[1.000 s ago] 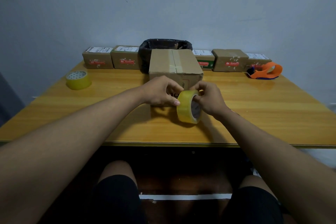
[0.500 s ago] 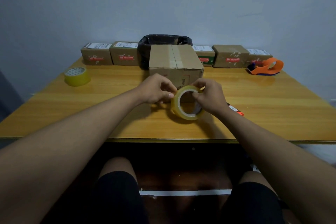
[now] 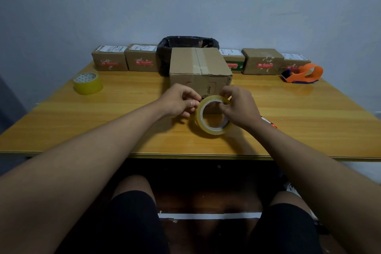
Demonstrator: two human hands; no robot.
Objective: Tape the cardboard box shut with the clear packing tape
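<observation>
You sit at a small parcel-packing station, a plain room rather than a shop floor. The wooden table (image 3: 309, 113) runs up to a bare, scuffed grey wall (image 3: 185, 6). At 12 o'clock a row of sealed, labelled parcels (image 3: 142, 57) lines the far edge, with a black-lined bin (image 3: 186, 40) among them. A spare tape roll (image 3: 87, 83) lies at 10 o'clock, an orange tape dispenser (image 3: 305, 74) at 2 o'clock
</observation>
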